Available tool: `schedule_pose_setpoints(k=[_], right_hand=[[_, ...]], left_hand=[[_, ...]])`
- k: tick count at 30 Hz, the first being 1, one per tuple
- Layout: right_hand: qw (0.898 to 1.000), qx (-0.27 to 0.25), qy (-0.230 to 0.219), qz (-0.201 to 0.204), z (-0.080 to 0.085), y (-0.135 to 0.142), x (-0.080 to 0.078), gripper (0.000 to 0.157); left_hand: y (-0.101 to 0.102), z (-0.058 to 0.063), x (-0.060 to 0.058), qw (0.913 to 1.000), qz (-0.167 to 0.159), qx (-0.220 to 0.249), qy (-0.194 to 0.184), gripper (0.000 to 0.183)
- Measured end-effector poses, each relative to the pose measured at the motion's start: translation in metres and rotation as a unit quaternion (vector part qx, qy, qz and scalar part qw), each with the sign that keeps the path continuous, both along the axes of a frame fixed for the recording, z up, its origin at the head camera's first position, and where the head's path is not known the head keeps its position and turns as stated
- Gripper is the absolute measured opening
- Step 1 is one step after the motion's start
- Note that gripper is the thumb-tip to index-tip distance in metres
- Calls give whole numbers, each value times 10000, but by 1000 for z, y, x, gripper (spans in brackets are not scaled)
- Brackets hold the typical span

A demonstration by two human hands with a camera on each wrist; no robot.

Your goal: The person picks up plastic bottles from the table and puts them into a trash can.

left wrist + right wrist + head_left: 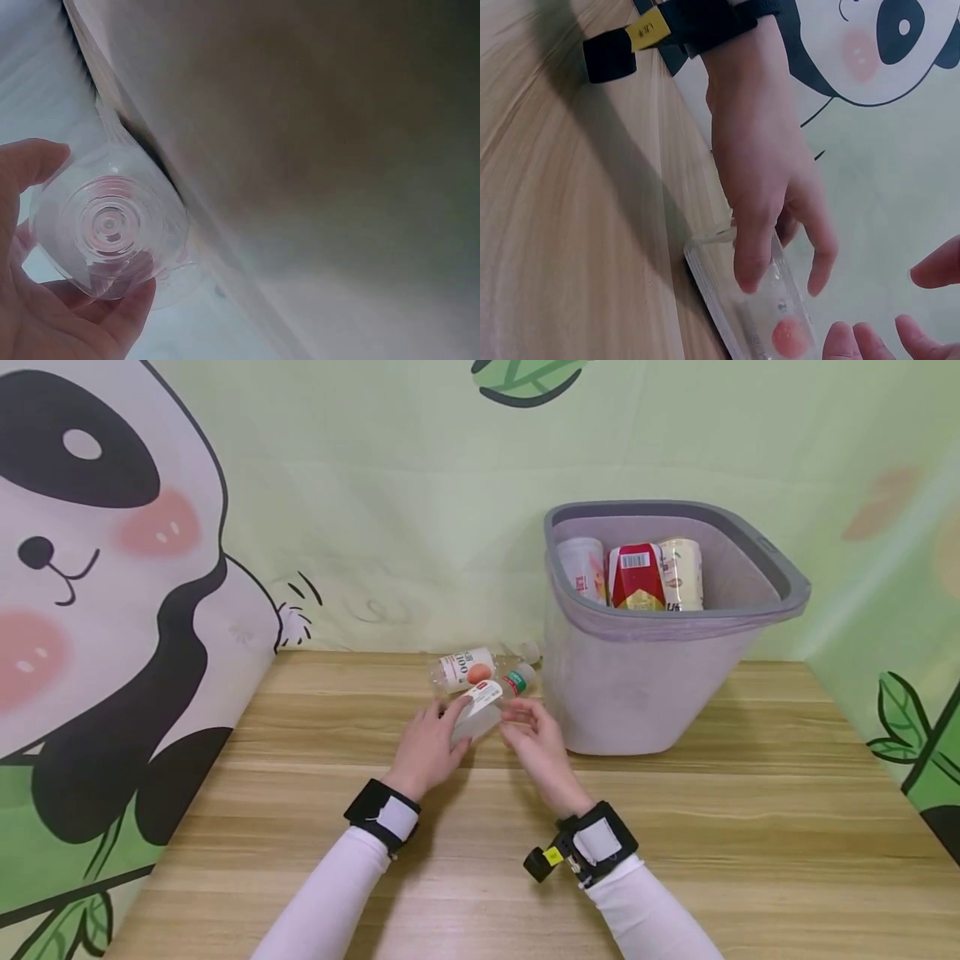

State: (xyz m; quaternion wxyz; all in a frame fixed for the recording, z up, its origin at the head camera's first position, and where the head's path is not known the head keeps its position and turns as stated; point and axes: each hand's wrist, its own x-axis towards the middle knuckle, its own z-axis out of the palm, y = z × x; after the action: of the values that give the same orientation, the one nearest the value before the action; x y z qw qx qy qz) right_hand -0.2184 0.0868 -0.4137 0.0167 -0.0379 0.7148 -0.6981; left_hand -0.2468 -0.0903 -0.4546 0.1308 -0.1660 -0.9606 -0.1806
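A clear plastic bottle (476,720) with a white label and a green-and-red band near its cap lies tilted on the table. My left hand (427,747) grips its lower part, thumb on the near side; the left wrist view shows the round base (111,223) between thumb and fingers. To the right of this bottle, my right hand (542,747) hovers by its neck with loosely bent fingers. A gap shows between those fingers and the bottle in the right wrist view. Just behind lies a second clear bottle (455,669) with a white-and-orange label, partly covered by the first.
A grey bin (622,693) with a liner stands right of the bottles. Inside it are a pinkish-white container (581,564), a red one (636,575) and a cream one (682,572). A panda-printed cloth (405,527) rises behind the wooden table (480,877).
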Motion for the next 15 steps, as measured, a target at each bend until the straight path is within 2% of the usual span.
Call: schedule_pose_setpoints(k=[8, 15], right_hand=[[9998, -17, 89, -156, -6, 3, 1, 49], [9995, 62, 76, -303, -4, 7, 2, 54]], left_hand=[[-6, -1, 16, 9967, -113, 797, 45, 62], [-8, 11, 31, 9869, -194, 1595, -139, 62]])
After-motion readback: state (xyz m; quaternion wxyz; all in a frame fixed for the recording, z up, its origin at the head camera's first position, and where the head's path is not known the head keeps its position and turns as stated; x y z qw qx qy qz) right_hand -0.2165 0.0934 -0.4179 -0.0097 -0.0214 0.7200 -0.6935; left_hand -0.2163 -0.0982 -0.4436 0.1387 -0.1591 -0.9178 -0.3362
